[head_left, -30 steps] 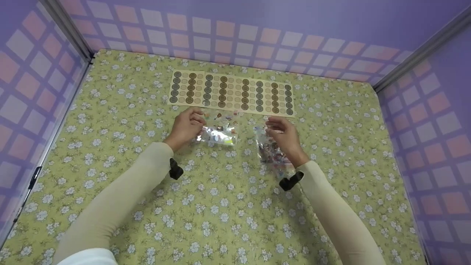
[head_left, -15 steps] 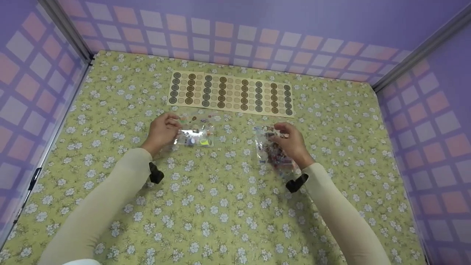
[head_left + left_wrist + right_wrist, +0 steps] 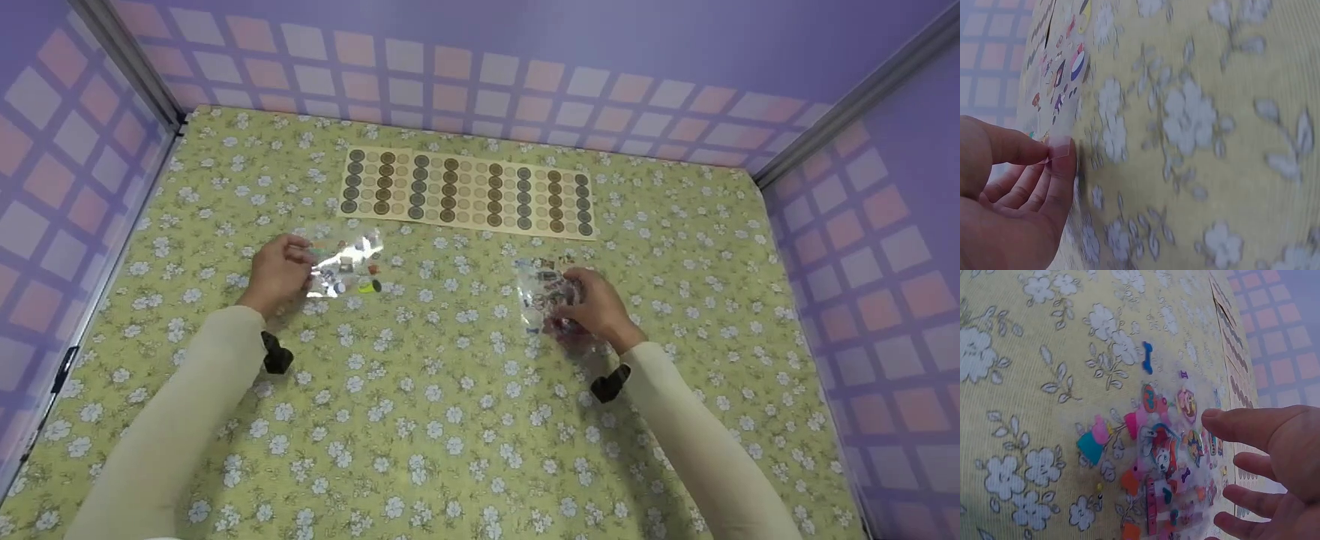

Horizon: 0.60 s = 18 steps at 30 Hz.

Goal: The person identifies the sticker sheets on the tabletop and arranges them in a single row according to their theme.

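Observation:
My left hand (image 3: 279,274) pinches the left edge of a clear sticker sheet (image 3: 346,266) printed with small coloured pictures. In the left wrist view, the sheet's corner lies between thumb (image 3: 1030,149) and forefinger, and its far part reaches away over the cloth. My right hand (image 3: 598,304) hovers at more clear sticker sheets (image 3: 534,300) on the right, hiding part of them. The right wrist view shows these stickers (image 3: 1162,450) in many colours, with the thumb and fingers spread apart beside them. Whether a fingertip touches the sheets I cannot tell.
Behind both hands, cream paper sheets with rows of brown, grey and pale round stickers (image 3: 465,195) lie side by side. A yellow floral cloth (image 3: 420,420) covers the table. Purple checked walls (image 3: 487,75) enclose the back and sides.
My left hand has moved left with the clear sticker sheet, widening the gap from the sheets on the right. The right hand has shifted slightly to the right and nearer me.

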Each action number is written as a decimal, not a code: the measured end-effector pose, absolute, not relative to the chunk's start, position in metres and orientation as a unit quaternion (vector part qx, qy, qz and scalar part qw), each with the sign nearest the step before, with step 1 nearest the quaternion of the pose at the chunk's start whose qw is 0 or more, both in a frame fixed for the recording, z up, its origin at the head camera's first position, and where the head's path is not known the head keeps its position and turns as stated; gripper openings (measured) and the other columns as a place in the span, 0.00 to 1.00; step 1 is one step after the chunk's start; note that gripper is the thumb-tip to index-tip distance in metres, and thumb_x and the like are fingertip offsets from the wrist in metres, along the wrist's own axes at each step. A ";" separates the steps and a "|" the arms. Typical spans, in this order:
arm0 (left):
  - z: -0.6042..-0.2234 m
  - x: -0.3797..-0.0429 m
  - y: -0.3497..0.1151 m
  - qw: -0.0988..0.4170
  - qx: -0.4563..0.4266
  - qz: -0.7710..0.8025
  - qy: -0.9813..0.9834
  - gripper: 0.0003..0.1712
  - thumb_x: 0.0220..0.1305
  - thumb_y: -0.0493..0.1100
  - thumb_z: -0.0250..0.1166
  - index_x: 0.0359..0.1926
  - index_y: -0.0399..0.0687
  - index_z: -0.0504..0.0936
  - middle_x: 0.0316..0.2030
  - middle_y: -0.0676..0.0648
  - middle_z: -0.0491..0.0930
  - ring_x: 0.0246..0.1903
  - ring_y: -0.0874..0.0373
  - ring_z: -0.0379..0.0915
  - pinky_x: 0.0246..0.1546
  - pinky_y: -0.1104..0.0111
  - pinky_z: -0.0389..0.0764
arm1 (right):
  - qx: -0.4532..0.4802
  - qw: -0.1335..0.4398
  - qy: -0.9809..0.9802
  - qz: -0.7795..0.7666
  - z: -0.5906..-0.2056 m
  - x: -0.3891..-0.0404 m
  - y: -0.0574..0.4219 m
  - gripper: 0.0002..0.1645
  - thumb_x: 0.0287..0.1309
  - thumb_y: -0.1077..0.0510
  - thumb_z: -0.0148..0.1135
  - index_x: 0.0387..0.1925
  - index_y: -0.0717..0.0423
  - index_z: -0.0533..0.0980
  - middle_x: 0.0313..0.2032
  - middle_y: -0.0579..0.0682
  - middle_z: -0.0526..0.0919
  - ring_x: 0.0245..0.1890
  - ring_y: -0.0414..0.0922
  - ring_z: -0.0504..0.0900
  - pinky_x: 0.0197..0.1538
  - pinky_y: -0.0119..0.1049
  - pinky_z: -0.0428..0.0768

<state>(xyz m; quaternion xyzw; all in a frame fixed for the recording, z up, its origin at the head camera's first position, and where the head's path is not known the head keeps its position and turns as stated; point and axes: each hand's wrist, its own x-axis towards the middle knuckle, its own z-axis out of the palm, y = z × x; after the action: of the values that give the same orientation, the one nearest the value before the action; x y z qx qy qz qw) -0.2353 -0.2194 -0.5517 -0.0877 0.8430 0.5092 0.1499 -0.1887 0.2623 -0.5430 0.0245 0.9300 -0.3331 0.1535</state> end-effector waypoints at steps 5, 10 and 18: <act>-0.552 -0.235 -0.230 0.152 -0.080 0.492 0.853 0.24 0.69 0.36 0.51 0.65 0.39 0.64 0.50 0.43 0.73 0.38 0.58 0.74 0.32 0.68 0.76 | 0.013 0.162 0.940 -0.299 -0.546 -0.185 0.264 0.45 0.51 0.55 0.74 0.68 0.56 0.64 0.72 0.58 0.58 0.69 0.60 0.62 0.68 0.55 0.66; -0.551 -0.234 -0.233 0.124 -0.074 0.451 0.881 0.27 0.67 0.38 0.54 0.66 0.36 0.64 0.51 0.39 0.72 0.48 0.50 0.71 0.45 0.61 0.75 | 0.003 0.182 0.948 -0.260 -0.550 -0.181 0.265 0.47 0.52 0.54 0.73 0.70 0.55 0.61 0.74 0.59 0.53 0.71 0.61 0.58 0.67 0.58 0.65; -0.549 -0.232 -0.232 0.102 -0.089 0.439 0.888 0.29 0.66 0.38 0.57 0.66 0.34 0.63 0.55 0.35 0.67 0.52 0.44 0.69 0.50 0.53 0.74 | 0.000 0.187 0.950 -0.250 -0.553 -0.179 0.264 0.49 0.53 0.52 0.72 0.72 0.55 0.58 0.76 0.57 0.49 0.73 0.60 0.54 0.69 0.59 0.62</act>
<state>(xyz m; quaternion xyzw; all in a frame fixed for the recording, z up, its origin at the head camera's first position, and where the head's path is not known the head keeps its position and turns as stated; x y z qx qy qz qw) -0.2318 -0.2318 -0.5489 -0.0891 0.8881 0.4392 0.1017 -0.1786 0.2643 -0.5533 0.0001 0.9499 -0.2505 0.1870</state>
